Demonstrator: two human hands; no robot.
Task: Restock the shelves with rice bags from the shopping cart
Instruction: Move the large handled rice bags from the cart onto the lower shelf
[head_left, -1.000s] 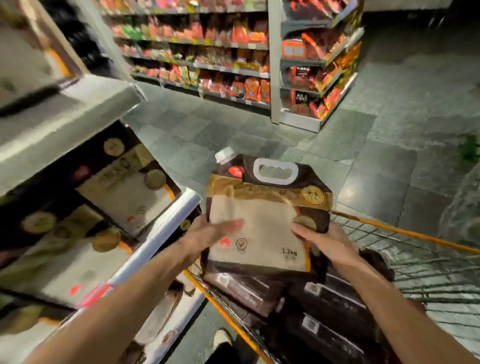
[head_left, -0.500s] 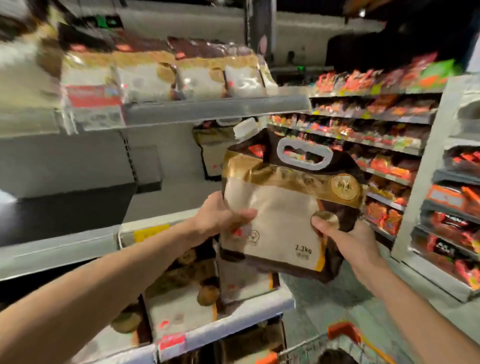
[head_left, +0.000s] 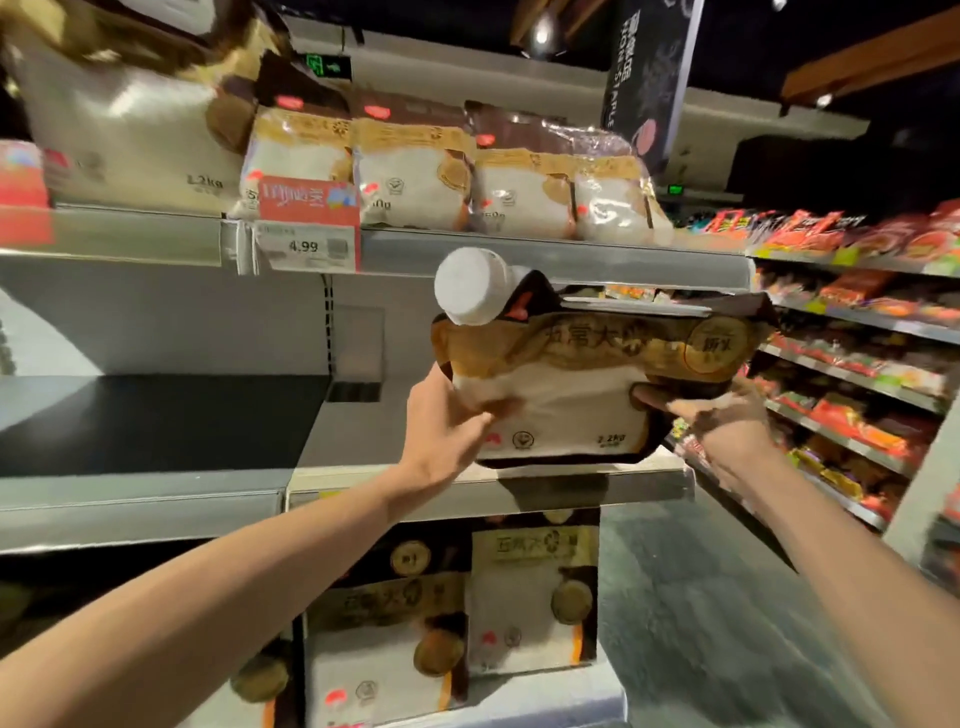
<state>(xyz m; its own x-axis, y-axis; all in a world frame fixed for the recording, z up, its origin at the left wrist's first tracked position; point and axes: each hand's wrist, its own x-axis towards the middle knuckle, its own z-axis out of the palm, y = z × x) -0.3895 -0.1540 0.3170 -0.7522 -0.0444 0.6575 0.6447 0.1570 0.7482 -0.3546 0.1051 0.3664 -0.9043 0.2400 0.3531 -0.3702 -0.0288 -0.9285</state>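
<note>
A brown, gold and white 2.2 kg rice bag (head_left: 571, 395) with a white screw cap hangs tipped back over the right end of the middle shelf (head_left: 156, 499). My left hand (head_left: 447, 431) grips its left lower corner, thumb on the front. My right hand (head_left: 722, 421) grips its right lower edge. The bag's bottom is just above the shelf lip. The shopping cart is out of view.
The top shelf (head_left: 519, 254) holds a row of similar rice bags (head_left: 415, 176) with a red price tag (head_left: 309, 223) on its edge. More rice bags (head_left: 530, 597) stand on the bottom shelf. Shelves of red snack packets (head_left: 857, 322) line the aisle at right.
Both hands lifted the rice bag out of the cart, up and toward the middle shelf, and tipped its top back. The view swung from the cart to the shelves.
</note>
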